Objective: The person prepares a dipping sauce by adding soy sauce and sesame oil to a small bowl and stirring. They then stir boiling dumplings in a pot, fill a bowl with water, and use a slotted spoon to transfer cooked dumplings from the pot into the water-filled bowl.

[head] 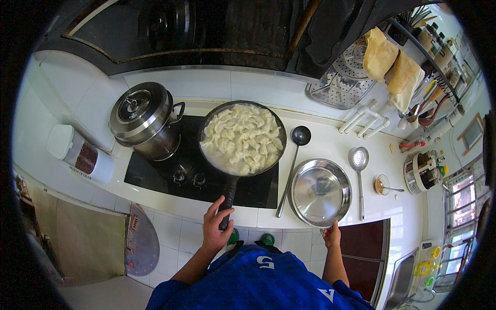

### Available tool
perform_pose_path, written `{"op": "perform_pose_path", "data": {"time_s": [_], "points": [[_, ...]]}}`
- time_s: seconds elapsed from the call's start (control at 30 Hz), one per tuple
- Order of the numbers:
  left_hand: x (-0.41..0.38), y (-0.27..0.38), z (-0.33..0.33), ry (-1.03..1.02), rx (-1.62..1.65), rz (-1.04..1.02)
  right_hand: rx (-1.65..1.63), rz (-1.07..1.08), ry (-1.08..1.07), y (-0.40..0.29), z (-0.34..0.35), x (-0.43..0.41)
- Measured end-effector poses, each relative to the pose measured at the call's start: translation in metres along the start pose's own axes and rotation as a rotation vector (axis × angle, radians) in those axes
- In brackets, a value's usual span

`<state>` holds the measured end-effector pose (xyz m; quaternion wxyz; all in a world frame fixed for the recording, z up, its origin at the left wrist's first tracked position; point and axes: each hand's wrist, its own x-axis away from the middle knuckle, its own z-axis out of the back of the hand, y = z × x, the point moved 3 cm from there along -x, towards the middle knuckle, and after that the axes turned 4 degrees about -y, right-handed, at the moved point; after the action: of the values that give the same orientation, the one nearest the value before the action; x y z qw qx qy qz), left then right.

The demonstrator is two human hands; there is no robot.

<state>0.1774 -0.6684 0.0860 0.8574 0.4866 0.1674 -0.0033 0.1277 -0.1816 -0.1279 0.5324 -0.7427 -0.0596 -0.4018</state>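
Note:
A dark frying pan (286,136) full of dumplings (244,135) in cloudy liquid sits on the black glass cooktop (155,176). Its dark-wrapped handle (229,190) points towards me, and my left hand (215,224) is loosely around its end, one finger lying along the side. To the right, a round stainless steel basin (319,188) rests on the white counter, with nothing in it. My right hand (332,235) pinches the basin's near rim, the thumb on top; the other fingers are partly hidden. Between pan and basin lies a black-bowled ladle (301,135).
A lidded steel pot (141,120) stands left on the cooktop. Right of the basin are a slotted skimmer (358,159) and a small glass bowl (381,184) with a spoon. The dark range hood (232,35) hangs above; a sink (403,279) is at lower right.

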Motion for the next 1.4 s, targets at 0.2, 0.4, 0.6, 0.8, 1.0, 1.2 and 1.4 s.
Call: {"op": "perform_pose_path", "data": {"time_s": [0.2,0.4,0.6,0.8,1.0,1.2,1.4], "points": [[-0.0007,0.0018,0.0009,-0.006,-0.022,-0.004,0.020,0.002,-0.015,-0.0021,-0.0004,0.0022],[-0.0010,0.0035,0.0016,-0.010,-0.018,-0.004,0.039,0.001,-0.030,-0.0042,-0.0033,0.0045],[-0.0011,0.0019,0.0016,-0.014,-0.019,-0.014,0.051,-0.011,-0.027,-0.0062,-0.0035,0.0050],[-0.0009,0.0026,0.0019,-0.014,-0.018,-0.006,0.074,0.002,-0.005,-0.0069,-0.0023,0.0022],[-0.0007,0.0017,0.0015,-0.015,-0.020,0.000,0.096,0.010,-0.012,-0.0067,-0.0007,0.0007],[-0.0015,0.0023,0.0015,-0.013,-0.003,-0.008,0.081,0.009,-0.001,-0.0061,-0.0002,0.0006],[-0.0014,0.0031,0.0015,-0.010,-0.006,-0.005,0.071,0.001,-0.008,-0.0064,-0.0013,0.0017]]}}
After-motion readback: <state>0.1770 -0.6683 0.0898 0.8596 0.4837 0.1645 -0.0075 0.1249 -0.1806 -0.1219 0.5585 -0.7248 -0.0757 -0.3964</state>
